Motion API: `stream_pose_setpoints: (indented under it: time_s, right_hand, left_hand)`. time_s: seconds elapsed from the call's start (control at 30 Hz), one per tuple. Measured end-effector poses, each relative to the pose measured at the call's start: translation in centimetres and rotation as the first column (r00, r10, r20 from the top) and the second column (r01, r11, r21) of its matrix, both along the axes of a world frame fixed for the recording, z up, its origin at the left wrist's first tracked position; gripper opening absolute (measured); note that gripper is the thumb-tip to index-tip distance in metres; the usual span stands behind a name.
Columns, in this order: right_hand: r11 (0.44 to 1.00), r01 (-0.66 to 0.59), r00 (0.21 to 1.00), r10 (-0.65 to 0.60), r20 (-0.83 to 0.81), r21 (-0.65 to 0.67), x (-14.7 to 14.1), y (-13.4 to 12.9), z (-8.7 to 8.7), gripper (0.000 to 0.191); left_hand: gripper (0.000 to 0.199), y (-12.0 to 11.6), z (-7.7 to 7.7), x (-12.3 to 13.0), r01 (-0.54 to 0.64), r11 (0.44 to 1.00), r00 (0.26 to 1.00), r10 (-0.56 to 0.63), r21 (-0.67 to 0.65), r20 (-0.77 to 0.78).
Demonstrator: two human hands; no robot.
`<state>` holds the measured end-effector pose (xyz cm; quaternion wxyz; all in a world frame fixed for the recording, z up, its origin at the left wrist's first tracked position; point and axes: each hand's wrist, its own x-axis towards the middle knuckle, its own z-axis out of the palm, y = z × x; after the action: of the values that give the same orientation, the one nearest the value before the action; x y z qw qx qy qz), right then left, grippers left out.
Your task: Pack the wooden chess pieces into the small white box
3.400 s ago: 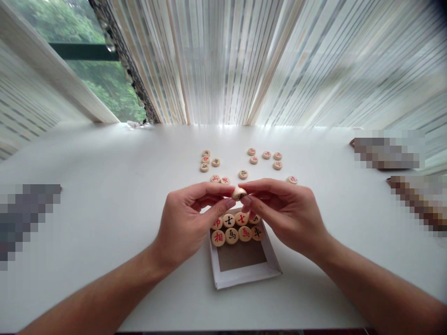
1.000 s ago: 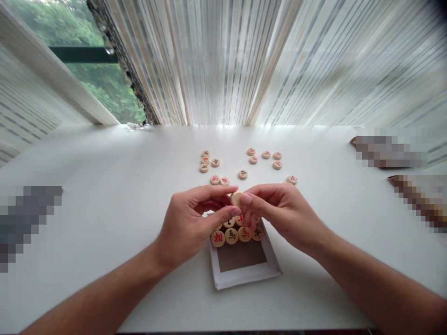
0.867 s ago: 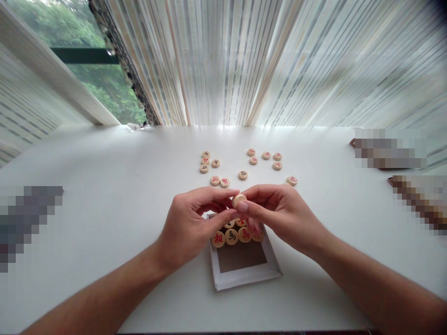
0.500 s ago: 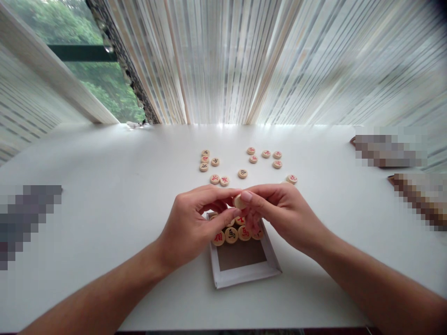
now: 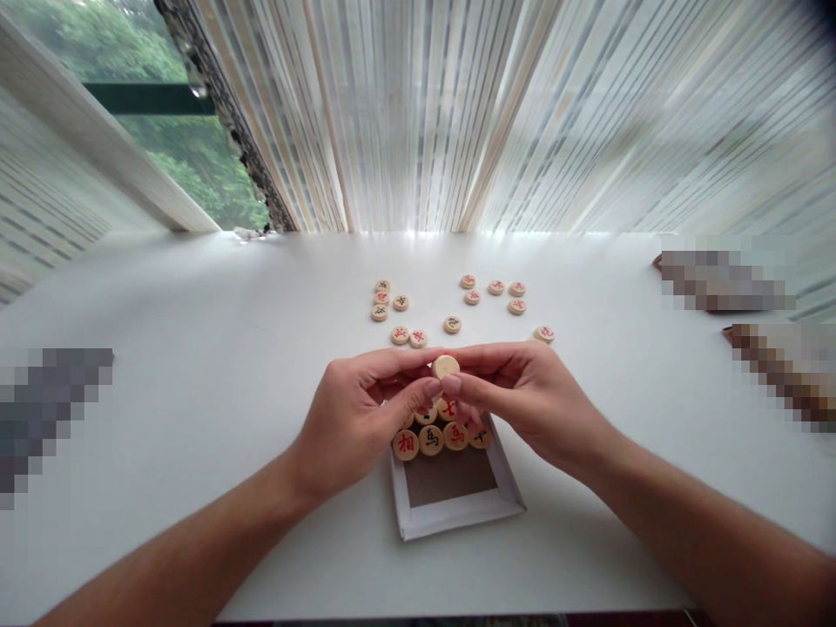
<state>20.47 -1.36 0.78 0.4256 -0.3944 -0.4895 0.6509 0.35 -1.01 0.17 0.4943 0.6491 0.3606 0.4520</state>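
A round wooden Chinese chess piece (image 5: 445, 368) is pinched between my left hand (image 5: 366, 405) and my right hand (image 5: 522, 387), thumbs at its near edge and forefingers behind. Its blank side faces me. Below the hands lies a shallow white cardboard box (image 5: 457, 515) with a brown bottom. Chess pieces with red and black characters fill its far part, among them a red-marked piece (image 5: 406, 444) and a black-marked piece (image 5: 431, 440). My fingers hide some of those in the far row.
Beyond my hands, several loose pieces lie on the white table (image 5: 196, 392), including a black-marked piece (image 5: 453, 325) and a red-marked piece (image 5: 544, 333). Blurred-out objects lie at the left edge and the right edge. A striped curtain (image 5: 405, 113) hangs behind the table.
The held piece has turned so its blank round face shows more fully. Both thumbs now meet at its lower edge. The box and loose pieces stay put.
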Motion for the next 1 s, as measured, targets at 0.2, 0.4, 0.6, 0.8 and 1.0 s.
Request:
stream_pose_setpoints:
  time_s: [0.2,0.4,0.6,0.8,1.0]
  right_hand:
    - [1.0,0.02,0.999,-0.02,0.039,0.003,0.12,0.02,-0.03,0.031]
    - [0.998,0.002,0.996,-0.007,0.089,0.061,0.21,-0.24,0.39,0.028]
    - [0.984,-0.013,0.992,-0.01,0.13,0.18,0.18,-0.42,0.3,0.021]
    - [0.96,0.042,0.993,-0.071,0.095,0.276,0.02,-0.37,-0.07,0.025]
    - [0.896,0.05,0.972,-0.145,0.184,0.442,0.2,-0.25,-0.26,0.02]
  left_hand:
    - [0.025,-0.13,-0.04,-0.07,-0.01,0.99,0.995,0.024,0.144,-0.099]
    - [0.027,-0.08,0.04,-0.07,0.021,0.994,0.999,-0.016,0.105,-0.049]
    - [0.022,-0.22,0.42,0.21,-0.05,0.999,0.998,0.049,0.008,0.051]
    - [0.026,-0.13,0.2,0.07,-0.116,0.993,0.99,0.119,-0.037,0.077]
    - [0.021,0.13,0.13,-0.15,-0.134,0.991,0.99,0.134,-0.003,0.054]
